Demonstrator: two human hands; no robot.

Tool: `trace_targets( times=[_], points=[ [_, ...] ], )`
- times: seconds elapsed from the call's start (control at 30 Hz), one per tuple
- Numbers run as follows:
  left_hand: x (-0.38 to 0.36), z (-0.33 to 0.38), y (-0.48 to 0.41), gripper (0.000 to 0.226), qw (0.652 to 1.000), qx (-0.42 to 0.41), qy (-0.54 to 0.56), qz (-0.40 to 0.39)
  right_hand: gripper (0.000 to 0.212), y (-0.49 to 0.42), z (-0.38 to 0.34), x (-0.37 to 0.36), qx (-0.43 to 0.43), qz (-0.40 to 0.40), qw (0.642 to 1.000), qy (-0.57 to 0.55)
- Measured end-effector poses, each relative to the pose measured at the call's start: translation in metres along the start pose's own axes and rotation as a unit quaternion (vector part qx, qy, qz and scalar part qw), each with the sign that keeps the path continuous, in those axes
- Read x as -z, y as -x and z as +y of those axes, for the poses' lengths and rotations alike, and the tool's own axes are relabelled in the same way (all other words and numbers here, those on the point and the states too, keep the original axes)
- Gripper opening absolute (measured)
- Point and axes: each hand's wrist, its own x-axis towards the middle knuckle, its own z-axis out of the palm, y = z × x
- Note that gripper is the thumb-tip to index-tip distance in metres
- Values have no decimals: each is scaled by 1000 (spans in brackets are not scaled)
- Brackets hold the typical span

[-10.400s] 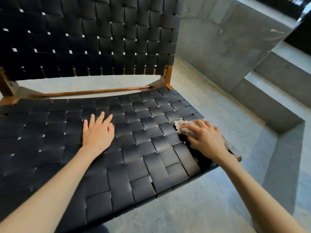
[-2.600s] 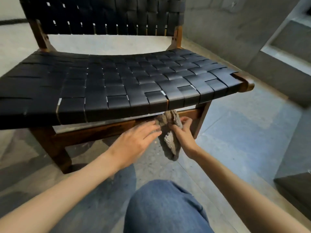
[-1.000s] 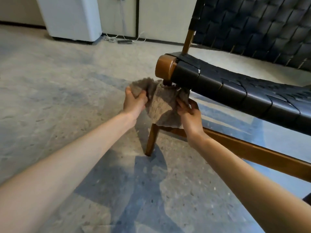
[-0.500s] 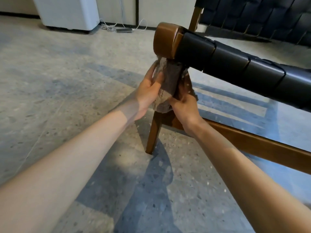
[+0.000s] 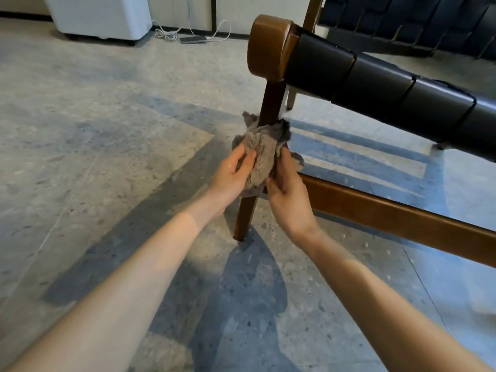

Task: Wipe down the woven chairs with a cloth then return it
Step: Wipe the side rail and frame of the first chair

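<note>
Two bare forearms reach in from the near edge over the speckled stone floor (image 5: 94,130). The left hand (image 5: 228,175) and the right hand (image 5: 288,197) meet at the front leg (image 5: 244,216) of the woven chair (image 5: 375,84). Between them sits the grey-brown cloth (image 5: 261,151), bunched up and wrapped round the leg about halfway up. The left fingers (image 5: 241,157) curl onto the cloth from the left. The right hand's fingers close on it from the right, the thumb at its lower edge, so both hands grip it.

Below the fingers the leg runs down bare to the floor. Above them it rises to a rounded wooden corner (image 5: 268,47). To the right of the fingers a wooden stretcher (image 5: 389,213) runs off low. Higher up is the seat's front edge, bound in wide black straps.

Far beyond the fingers stands a white appliance (image 5: 102,14), with white cables (image 5: 171,33) and a small flat device (image 5: 193,38) on the floor beside it. The woven backrest (image 5: 429,22) shows at the upper right.
</note>
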Motion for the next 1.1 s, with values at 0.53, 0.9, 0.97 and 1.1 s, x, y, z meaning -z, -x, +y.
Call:
trace_targets(
  times=[0.53,0.9,0.97,1.1],
  points=[
    [5,-86,39,49,985,127,-121,4,55,48,40,-11,-184,-60,981,27],
    [-12,-51,86,29,975,-9,-171,140,6,68,-14,60,-121,160,978,62],
    [-18,-41,89,32,969,-59,-204,127,12,78,-15,77,-115,190,969,106],
    [-31,-30,91,33,947,-148,-276,73,21,95,-7,100,-146,255,931,218]
  ],
)
